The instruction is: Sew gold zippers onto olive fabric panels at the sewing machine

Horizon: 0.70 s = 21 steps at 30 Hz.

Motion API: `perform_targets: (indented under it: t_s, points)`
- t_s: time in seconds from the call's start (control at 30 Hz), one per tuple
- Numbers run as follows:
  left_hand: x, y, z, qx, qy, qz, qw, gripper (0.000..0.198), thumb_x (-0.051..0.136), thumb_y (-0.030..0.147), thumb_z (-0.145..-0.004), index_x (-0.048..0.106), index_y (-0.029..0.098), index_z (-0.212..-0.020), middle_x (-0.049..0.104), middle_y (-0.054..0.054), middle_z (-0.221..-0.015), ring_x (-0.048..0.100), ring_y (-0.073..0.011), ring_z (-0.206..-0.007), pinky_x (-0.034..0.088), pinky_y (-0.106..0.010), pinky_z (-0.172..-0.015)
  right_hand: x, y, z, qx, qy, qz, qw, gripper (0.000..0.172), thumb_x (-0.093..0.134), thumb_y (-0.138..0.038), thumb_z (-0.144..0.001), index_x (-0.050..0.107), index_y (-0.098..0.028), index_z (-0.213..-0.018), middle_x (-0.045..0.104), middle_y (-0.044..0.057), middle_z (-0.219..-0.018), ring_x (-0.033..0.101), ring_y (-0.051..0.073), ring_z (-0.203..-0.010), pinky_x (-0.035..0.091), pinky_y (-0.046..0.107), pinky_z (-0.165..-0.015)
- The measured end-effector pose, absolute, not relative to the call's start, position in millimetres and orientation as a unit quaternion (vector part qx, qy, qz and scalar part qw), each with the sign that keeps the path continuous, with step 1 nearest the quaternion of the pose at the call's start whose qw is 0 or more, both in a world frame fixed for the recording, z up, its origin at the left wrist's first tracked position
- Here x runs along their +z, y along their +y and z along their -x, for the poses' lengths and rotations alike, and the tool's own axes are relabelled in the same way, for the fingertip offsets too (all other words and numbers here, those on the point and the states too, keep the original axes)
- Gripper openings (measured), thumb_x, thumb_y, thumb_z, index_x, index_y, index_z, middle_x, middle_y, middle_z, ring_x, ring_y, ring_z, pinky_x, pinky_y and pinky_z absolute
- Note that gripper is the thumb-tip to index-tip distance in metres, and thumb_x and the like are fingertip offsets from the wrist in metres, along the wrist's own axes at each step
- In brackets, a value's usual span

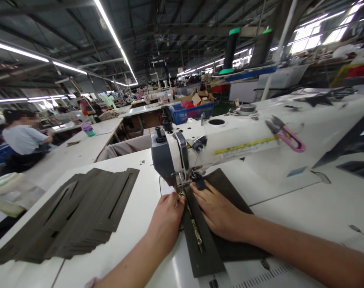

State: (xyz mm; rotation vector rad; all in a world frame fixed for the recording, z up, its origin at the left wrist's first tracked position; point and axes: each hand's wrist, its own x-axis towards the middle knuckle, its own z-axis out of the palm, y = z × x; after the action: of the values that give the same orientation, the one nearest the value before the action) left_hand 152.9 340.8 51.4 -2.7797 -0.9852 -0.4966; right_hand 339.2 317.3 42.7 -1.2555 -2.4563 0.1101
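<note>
A dark olive fabric piece (230,192) with a metal zipper (195,228) down its slot lies under the needle of a white sewing machine (245,144). My left hand (167,218) rests curled at the zipper's left edge, fingertips pinching the fabric near the presser foot (182,185). My right hand (219,210) lies flat on the fabric to the right of the zipper, fingers stretched toward the foot.
A fanned stack of dark slotted fabric pieces (77,216) lies on the table at left. Pink thread snips (287,134) rest on the machine arm. Thread cones (231,50) stand behind. A seated person (23,138) works at far left; a blue crate (191,112) sits beyond.
</note>
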Motion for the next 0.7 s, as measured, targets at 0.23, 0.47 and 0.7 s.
perform_targets:
  t_s: [0.23,0.47,0.7]
  points:
    - [50,312,-140,-0.211,-0.277,0.936,0.038,0.026,0.044,0.010,-0.083,0.056,0.011,-0.107,0.058,-0.014,-0.107,0.053,-0.0256,-0.105,0.051,-0.041,-0.084,45,255,-338,-0.049,-0.877,0.360,0.315,0.023,0.054,-0.026,-0.082,0.064,-0.013,-0.098,0.063,0.011,-0.097,0.056,0.021,-0.097,0.040,0.039,-0.096]
    - [48,307,-141,-0.232,-0.307,0.923,0.005,0.031,0.045,0.004,-0.077,0.060,0.012,-0.102,0.061,-0.011,-0.104,0.057,-0.0248,-0.099,0.051,-0.041,-0.083,38,237,-330,-0.163,-0.897,0.299,0.282,0.030,0.036,-0.003,-0.082,0.065,-0.008,-0.081,0.065,0.016,-0.091,0.059,0.024,-0.090,0.048,0.038,-0.087]
    - [46,296,-141,-0.231,-0.288,0.927,0.073,0.026,0.046,0.007,-0.080,0.060,0.010,-0.102,0.063,-0.014,-0.104,0.059,-0.0252,-0.098,0.053,-0.040,-0.080,42,237,-325,-0.078,-0.900,0.263,0.340,0.027,0.037,-0.004,-0.085,0.064,-0.005,-0.085,0.064,0.014,-0.083,0.059,0.023,-0.088,0.048,0.034,-0.088]
